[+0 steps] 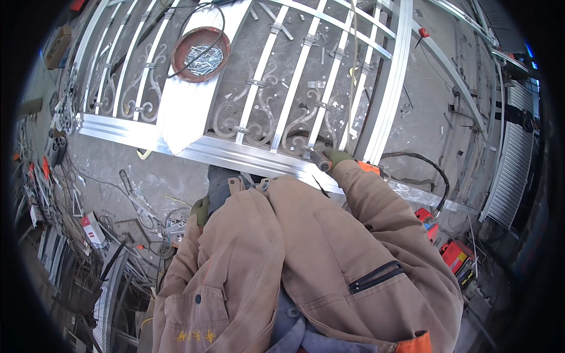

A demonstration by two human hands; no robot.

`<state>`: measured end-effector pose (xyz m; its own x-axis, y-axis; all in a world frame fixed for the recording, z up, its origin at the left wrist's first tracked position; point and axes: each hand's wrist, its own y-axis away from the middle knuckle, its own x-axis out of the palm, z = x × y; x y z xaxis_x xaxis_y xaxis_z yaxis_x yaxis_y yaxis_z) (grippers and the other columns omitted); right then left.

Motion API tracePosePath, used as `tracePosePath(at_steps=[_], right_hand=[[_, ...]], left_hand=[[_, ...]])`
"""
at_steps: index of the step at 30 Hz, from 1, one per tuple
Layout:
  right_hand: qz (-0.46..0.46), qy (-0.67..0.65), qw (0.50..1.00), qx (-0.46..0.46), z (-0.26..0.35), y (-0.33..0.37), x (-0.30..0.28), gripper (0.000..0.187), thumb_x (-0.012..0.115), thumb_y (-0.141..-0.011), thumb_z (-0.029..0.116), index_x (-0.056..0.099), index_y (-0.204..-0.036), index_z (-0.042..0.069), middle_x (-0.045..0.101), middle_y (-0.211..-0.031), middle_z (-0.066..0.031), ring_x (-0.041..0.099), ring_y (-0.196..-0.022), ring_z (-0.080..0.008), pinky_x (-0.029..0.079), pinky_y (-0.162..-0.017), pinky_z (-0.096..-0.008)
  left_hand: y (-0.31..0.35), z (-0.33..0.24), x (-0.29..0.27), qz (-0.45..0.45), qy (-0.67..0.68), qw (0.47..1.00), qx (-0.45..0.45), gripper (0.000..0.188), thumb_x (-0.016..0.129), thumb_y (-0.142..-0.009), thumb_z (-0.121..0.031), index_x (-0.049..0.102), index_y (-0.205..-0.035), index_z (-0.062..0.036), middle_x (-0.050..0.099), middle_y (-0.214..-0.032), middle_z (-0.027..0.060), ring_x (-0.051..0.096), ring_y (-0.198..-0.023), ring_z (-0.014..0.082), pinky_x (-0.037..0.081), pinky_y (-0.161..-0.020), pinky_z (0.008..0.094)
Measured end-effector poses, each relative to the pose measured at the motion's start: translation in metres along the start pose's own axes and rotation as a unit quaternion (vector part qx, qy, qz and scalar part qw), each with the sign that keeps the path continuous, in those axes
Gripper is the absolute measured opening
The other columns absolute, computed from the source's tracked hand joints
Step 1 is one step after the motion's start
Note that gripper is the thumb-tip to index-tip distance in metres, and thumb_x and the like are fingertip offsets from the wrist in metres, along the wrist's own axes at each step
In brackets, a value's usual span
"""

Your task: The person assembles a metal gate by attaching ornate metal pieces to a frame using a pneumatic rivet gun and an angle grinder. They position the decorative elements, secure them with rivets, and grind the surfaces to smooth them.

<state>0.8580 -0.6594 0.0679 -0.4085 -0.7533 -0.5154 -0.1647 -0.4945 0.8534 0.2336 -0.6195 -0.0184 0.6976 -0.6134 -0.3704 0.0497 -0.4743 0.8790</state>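
A metal railing frame [259, 160] with pale bars and curled scroll ornaments lies in front of me. At its near edge, right of centre, my right hand [338, 157], in a green glove, is closed around a tool with a grey cylindrical end [319, 160]; its exact kind is hard to make out. Just right of that hand shows an orange piece [369, 167], partly covered by my sleeve. My left hand [201, 210], gloved in green too, is low beside my dark trouser knee [222, 187]; its fingers are mostly hidden.
A reddish bowl of screws [203, 57] sits on the frame's wide pale panel [185, 112]. A black cable [438, 167] curves at the right, near red tool cases [456, 256]. Metal offcuts and wires clutter the floor at left. A ribbed metal sheet [509, 156] stands far right.
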Motion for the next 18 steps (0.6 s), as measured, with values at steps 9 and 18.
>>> tracePosePath(at_steps=[9, 18], right_hand=[[-0.015, -0.027, 0.999, -0.036, -0.005, 0.004, -0.002, 0.039, 0.077, -0.102, 0.038, 0.078, -0.136, 0.019, 0.085, -0.124, -0.0222, 0.081, -0.119, -0.0456, 0.062, -0.103, -0.0529], [-0.011, -0.023, 0.999, -0.045, -0.008, 0.001, -0.001, 0.044, 0.072, -0.105, 0.046, 0.081, -0.134, 0.014, 0.084, -0.131, -0.0229, 0.08, -0.126, -0.045, 0.061, -0.11, -0.0528]], left_hand=[[-0.034, 0.037, 0.011, 0.005, 0.012, 1.0, -0.018, 0.075, 0.063, -0.114, -0.062, 0.077, -0.149, 0.0033, 0.083, -0.141, 0.0223, 0.075, -0.133, 0.034, 0.055, -0.116, 0.0445], [-0.052, 0.056, 0.013, 0.005, 0.013, 1.0, 0.016, 0.076, 0.063, -0.114, -0.063, 0.078, -0.147, 0.0039, 0.083, -0.139, 0.0229, 0.076, -0.132, 0.0339, 0.055, -0.116, 0.0446]])
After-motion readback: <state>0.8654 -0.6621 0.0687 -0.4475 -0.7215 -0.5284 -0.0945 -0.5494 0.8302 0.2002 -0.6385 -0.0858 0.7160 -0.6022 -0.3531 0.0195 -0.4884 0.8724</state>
